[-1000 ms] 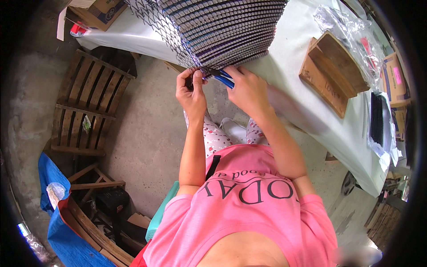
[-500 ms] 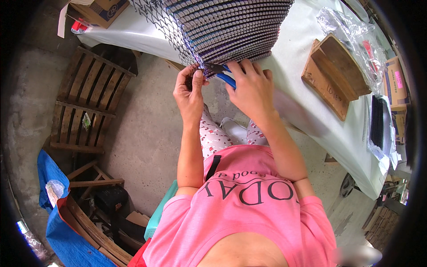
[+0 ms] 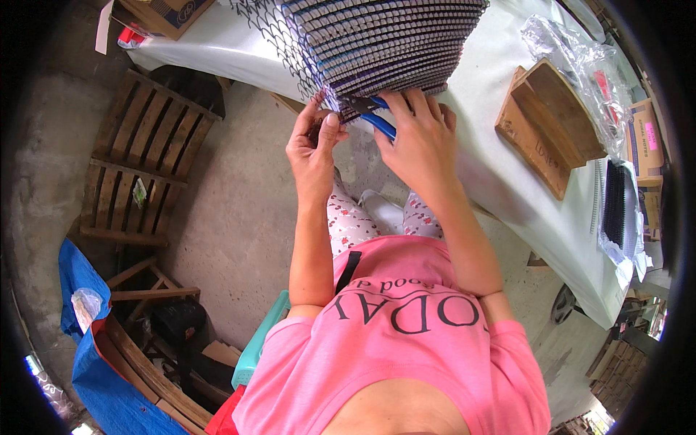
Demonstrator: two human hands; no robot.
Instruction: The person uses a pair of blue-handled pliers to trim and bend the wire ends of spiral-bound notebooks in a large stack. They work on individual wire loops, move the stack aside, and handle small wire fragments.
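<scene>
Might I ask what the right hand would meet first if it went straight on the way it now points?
The right hand, holding blue-handled pliers, would probably meet the lower edge of the ridged mesh bundle first, though depth there is hard to judge.

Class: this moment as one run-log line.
left hand: at near corner of wire-looped stack; right hand: gripping blue-handled pliers, head at same corner; wooden stand: on table

Lettering (image 3: 408,317) is printed on the pink T-shirt (image 3: 406,355) below the right hand (image 3: 420,138); rightward, handwriting (image 3: 545,153) is borne by the wooden stand (image 3: 554,119), a pink label (image 3: 650,135) by the cardboard carton (image 3: 641,165).
</scene>
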